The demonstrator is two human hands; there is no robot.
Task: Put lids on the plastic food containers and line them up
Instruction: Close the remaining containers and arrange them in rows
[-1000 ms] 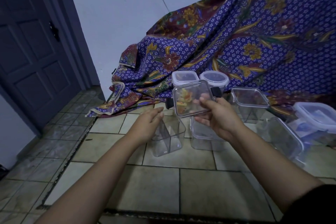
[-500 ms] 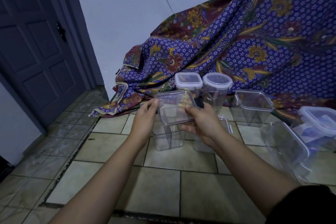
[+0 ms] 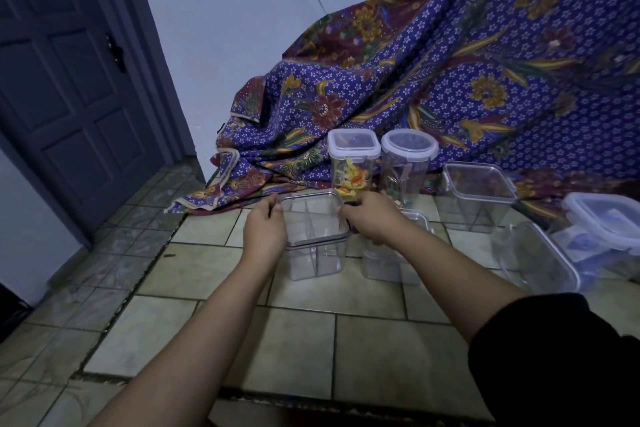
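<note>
A clear square container (image 3: 317, 255) stands upright on the tiled floor (image 3: 301, 350), with a clear lid (image 3: 313, 218) lying on its rim. The left hand (image 3: 265, 230) presses against the lid's left edge and the right hand (image 3: 372, 218) grips its right edge, so both hands are clamped on the lid from opposite sides. Whether the lid is fully seated cannot be told.

Just to the right, partly hidden by the right forearm, stands another clear container (image 3: 391, 262). Behind, against a patterned blue cloth (image 3: 467, 80), two tall containers stand side by side, touching or nearly so: a square white-lidded one (image 3: 351, 163) holding something yellow, and a round white-lidded one (image 3: 407, 166). Further right are a lidded square tub (image 3: 478, 196), a tilted clear tub (image 3: 536, 258) and a white-rimmed box (image 3: 602, 229). A dark door (image 3: 69, 87) stands at left.
</note>
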